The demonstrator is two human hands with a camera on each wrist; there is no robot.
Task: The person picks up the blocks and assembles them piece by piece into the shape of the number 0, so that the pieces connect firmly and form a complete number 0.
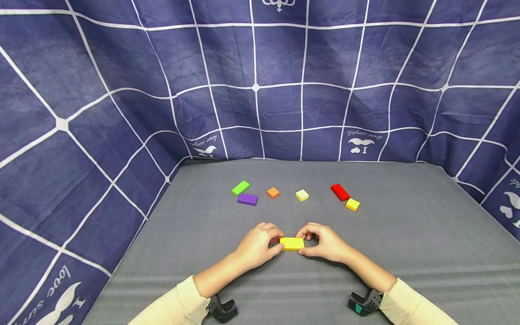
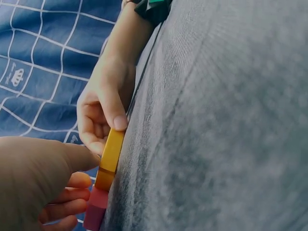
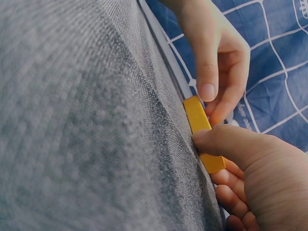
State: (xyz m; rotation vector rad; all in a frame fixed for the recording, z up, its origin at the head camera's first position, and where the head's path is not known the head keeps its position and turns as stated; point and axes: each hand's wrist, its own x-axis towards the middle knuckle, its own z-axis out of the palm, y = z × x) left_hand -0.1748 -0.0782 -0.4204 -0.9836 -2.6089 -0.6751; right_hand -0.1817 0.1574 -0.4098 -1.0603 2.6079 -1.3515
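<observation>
A yellow rectangular block [image 1: 291,244] lies on the grey cloth between the two hands. My left hand [image 1: 257,243] pinches its left end with thumb and forefinger, the other fingers curled. Under that palm a dark pink block [image 2: 96,209] sits close against the yellow block's left end, mostly covered by the hand in the head view. At the right end, my right hand [image 1: 325,243] pinches the yellow block with its thumb along the near side and its fingers on the far side.
Farther back lie a green block [image 1: 241,188], a purple block [image 1: 248,199], an orange square block [image 1: 273,192], a pale yellow square block [image 1: 302,195], a red block [image 1: 340,192] and a small yellow block [image 1: 352,205]. A blue checked curtain [image 1: 280,108] hangs behind the grey table [image 1: 203,243].
</observation>
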